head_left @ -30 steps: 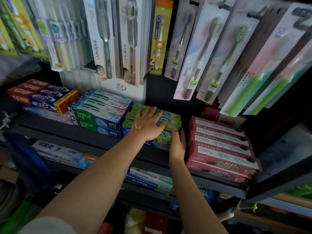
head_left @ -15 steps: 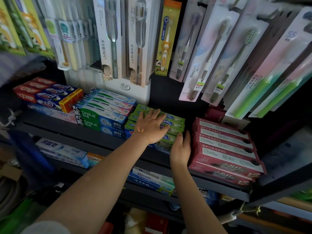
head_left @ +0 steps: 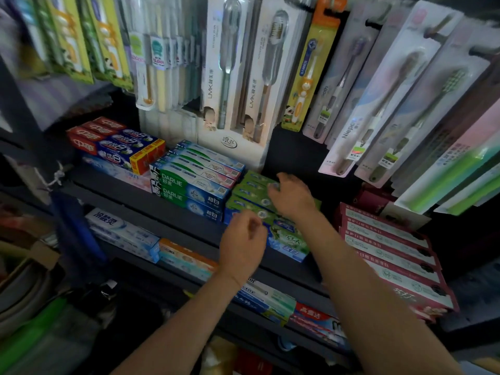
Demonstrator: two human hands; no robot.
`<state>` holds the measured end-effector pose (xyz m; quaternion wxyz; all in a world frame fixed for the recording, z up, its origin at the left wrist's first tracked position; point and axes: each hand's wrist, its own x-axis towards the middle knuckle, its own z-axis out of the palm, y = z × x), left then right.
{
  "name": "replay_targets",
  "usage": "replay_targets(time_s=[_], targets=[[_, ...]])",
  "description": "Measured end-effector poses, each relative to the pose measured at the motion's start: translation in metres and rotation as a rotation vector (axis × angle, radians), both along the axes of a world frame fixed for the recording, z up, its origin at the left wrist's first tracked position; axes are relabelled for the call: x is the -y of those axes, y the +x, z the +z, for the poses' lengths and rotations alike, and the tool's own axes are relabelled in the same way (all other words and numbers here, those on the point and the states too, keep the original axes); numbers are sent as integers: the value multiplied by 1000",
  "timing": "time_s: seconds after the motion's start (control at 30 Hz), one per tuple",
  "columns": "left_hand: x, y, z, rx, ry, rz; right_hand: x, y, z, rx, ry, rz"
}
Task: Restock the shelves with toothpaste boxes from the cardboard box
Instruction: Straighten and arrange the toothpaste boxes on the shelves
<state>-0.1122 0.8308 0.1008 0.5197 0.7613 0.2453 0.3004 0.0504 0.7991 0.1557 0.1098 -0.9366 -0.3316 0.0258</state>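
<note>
Since a second ago: the left hand (head_left: pixel 241 240) has come off the top of the green toothpaste boxes (head_left: pixel 266 209) and pulled back toward the shelf's front edge; the right hand (head_left: pixel 292 196) has moved from the stack's right end up onto its top. Left hand now sits at about 7 o'clock of the green stack, fingers loosely curled, thumb near the forefinger; whether it pinches anything, can't tell, some blur. Right hand lies palm down on the upper green boxes, fingers bent over the top box toward 10 o'clock, touching it; a real grip or just resting, can't tell. The green stack sits on the dark shelf (head_left: pixel 173 209), mid-row. Just beside it at 9 o'clock: the blue-green DARLIE boxes (head_left: pixel 189 189), stacked. Further along at 10 o'clock: the red and blue boxes (head_left: pixel 116 144). At 3 o'clock of the green stack: the pink-red boxes (head_left: pixel 392 255), stepped stack, front ends past the shelf edge. Lower shelf at 6–7 o'clock carries more boxes: pale blue ones (head_left: pixel 121 231), an orange-topped one (head_left: pixel 186 257). Above, at 12 o'clock, hanging toothbrush packs (head_left: pixel 235 74) cover the back wall. Cardboard box not in sight.
</note>
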Motion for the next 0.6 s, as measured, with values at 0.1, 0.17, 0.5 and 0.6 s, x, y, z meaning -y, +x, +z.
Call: replay_targets(time_s=[0.1, 0.17, 0.5, 0.6], targets=[[10, 8, -15, -125, -428, -145, -14, 14, -3, -98, -158, -19], [6, 15, -16, -156, -509, -125, -16, 20, -8, -181, -186, -35], [8, 15, -10, -161, -523, -82, -16, 8, -16, -91, -151, -57], [12, 14, -9, -138, -487, -71, -16, 7, -17, -79, -146, -47]])
